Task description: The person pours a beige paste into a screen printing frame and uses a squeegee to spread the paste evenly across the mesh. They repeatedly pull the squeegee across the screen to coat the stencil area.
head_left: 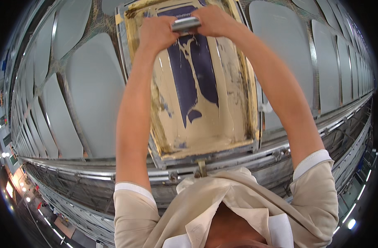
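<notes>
A screen-printing squeegee (186, 25) with a silvery metal handle lies across the far part of a printing screen. My left hand (159, 32) is closed around its left end, and my right hand (213, 21) grips the right end. Both arms reach forward over the screen frame (205, 152), whose edges are covered in yellowish tape and smears. Beige ink (209, 131) coats much of the mesh, thickest toward the near end. Dark purple bare areas (203, 68) show down the middle, with streaks of ink running between them. The squeegee's blade is hidden below the handle and hands.
Flat grey cut pieces (94, 70) lie in rows along the long table left of the frame. More grey pieces (282, 49) continue on the right. A metal rail (275, 155) runs along the table's near edge, between the frame and my body.
</notes>
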`<state>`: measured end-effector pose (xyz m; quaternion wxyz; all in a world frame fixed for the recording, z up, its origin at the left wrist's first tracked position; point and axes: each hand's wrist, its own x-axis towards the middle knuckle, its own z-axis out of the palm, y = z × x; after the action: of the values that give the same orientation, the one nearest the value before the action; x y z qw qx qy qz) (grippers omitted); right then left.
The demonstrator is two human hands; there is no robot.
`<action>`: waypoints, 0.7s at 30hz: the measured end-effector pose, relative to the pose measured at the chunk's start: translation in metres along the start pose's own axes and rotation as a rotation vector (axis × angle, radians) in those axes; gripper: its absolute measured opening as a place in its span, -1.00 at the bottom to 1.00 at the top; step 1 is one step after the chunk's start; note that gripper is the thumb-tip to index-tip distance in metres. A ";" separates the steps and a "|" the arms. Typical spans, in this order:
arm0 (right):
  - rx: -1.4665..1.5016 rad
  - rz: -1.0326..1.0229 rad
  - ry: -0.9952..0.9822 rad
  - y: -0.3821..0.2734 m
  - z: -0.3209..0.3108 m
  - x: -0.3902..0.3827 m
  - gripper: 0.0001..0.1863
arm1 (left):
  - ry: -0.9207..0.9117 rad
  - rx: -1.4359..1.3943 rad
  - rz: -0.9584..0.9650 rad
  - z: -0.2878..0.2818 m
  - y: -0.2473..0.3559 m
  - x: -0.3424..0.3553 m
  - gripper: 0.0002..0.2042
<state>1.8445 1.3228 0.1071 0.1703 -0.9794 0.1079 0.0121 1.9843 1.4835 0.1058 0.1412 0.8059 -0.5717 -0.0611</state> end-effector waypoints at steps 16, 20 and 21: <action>0.269 0.376 0.366 -0.098 0.013 -0.268 -0.56 | 0.099 -0.156 -0.019 0.011 0.165 -0.294 -0.77; 0.205 0.968 0.546 -0.021 0.032 -0.253 -0.55 | 0.026 -0.106 -0.001 0.008 0.172 -0.295 -0.75; 0.284 0.979 0.519 -0.010 0.037 -0.252 -0.57 | 0.014 -0.101 0.000 0.009 0.173 -0.295 -0.74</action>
<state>1.6007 1.3970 0.0911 0.2429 -0.7537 0.5877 -0.1660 1.7259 1.7059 0.1296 0.1858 0.7980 -0.5670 -0.0844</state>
